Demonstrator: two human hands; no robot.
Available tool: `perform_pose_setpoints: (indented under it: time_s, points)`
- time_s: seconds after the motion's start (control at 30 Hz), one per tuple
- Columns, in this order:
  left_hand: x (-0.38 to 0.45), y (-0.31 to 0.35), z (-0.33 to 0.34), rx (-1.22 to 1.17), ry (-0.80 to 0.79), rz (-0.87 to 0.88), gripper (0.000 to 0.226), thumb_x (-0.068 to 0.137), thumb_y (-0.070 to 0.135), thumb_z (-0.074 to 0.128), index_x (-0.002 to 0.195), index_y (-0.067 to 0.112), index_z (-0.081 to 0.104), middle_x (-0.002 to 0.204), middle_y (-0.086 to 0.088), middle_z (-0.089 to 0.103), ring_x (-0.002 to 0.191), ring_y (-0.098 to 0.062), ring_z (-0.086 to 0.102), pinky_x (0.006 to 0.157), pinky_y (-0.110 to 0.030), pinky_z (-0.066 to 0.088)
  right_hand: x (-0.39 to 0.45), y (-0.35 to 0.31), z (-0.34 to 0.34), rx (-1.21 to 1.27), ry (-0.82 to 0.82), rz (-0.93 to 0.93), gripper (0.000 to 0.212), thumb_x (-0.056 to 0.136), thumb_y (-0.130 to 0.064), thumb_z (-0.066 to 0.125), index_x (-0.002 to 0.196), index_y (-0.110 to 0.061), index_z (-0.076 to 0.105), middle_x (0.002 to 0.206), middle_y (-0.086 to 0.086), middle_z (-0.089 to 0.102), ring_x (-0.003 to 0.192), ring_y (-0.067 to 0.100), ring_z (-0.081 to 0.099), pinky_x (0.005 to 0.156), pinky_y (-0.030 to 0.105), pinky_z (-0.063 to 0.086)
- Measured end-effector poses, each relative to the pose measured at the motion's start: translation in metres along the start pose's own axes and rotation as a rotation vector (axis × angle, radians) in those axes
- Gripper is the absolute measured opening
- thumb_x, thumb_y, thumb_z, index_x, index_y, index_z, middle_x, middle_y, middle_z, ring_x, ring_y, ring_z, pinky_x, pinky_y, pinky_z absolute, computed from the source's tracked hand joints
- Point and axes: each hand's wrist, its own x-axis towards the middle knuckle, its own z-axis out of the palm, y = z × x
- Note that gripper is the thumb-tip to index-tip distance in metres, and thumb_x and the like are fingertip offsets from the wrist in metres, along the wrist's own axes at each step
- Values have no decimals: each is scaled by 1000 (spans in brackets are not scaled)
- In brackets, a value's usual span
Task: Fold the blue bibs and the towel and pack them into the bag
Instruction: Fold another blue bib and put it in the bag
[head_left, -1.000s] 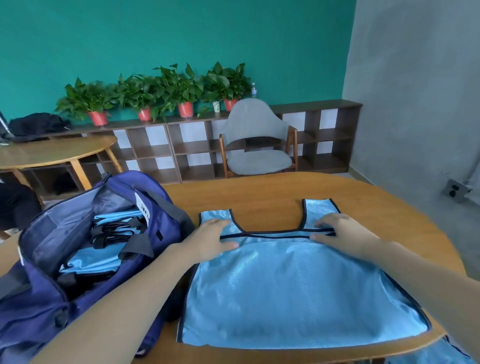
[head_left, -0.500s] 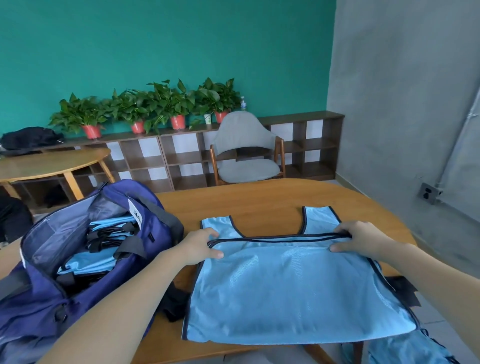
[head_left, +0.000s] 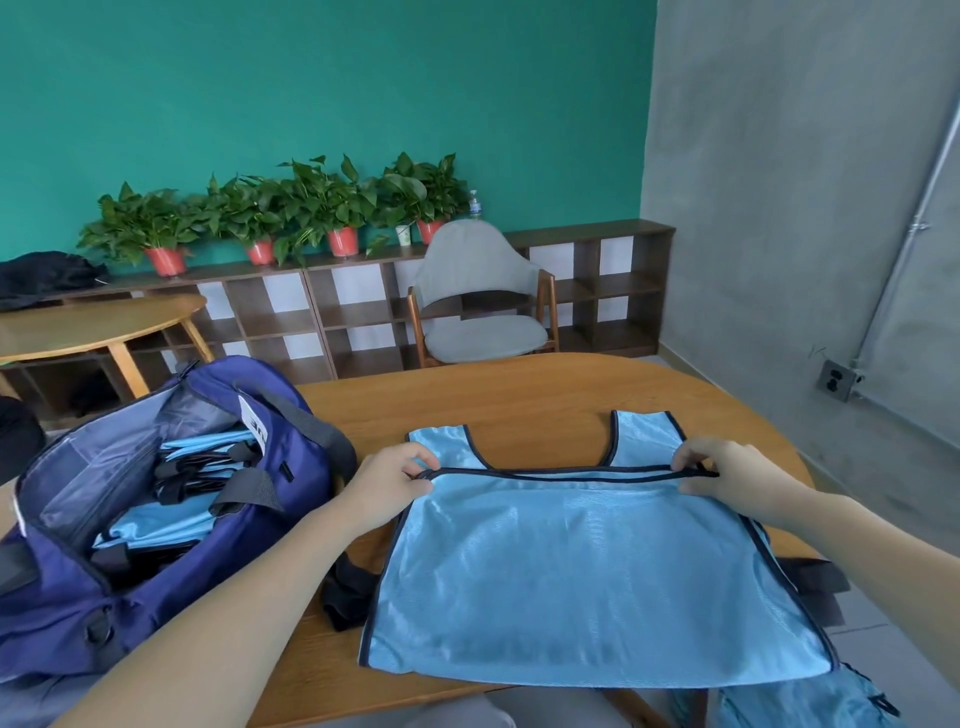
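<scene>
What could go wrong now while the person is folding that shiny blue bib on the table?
1. The blue bib hangs over the near edge of the table, so it might slide off when the fold is pulled.
2. The left hand and right hand pinch only the dark trim at the two ends of the fold, so the slippery cloth between could sag and the fold end up crooked.
3. The bag already looks crowded with bibs and straps, so squeezing this one in may undo its fold.
</scene>
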Motion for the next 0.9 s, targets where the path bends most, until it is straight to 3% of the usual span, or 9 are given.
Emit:
perform_pose_setpoints:
  time_s: [0.1,0.23,0.5,0.67,0.9]
  points:
    - [1,1,4,-12,-11,-11,21,87,21,79,100,36,72,114,8,72,107,-9,65,98,-32,52,1,-2,1,-20,-23,-1,15,93,-22,72,105,-31,68,106,-15,65,102,8,58,90,26,43]
    - [5,1,9,-9,10,-58,23,84,25,82,102,35,72,113,5,71,109,-11,64,95,-30,52,5,0,2,-8,-26,10,17,93,-22,72,108,-29,69,108,-14,64,102,7,58,88,23,39]
    - [8,4,5,11,1,-110,28,80,20,86,105,21,73,102,4,71,100,-11,65,90,-30,54,11,1,1,26,-43,78,10,91,-21,74,97,-24,67,102,-7,66,93,9,59,71,20,42]
    - [8,8,7,33,16,-91,18,81,28,84,95,21,75,95,8,73,91,-5,67,76,-18,51,11,2,3,25,-37,86,9,90,-22,74,94,-23,67,99,-4,67,91,13,60,69,23,43]
    - [3,10,6,2,81,-105,13,88,29,78,84,18,72,85,4,73,84,-12,68,71,-24,53,9,3,3,111,8,113,5,87,-25,79,86,-23,75,95,-5,72,88,13,63,69,24,45]
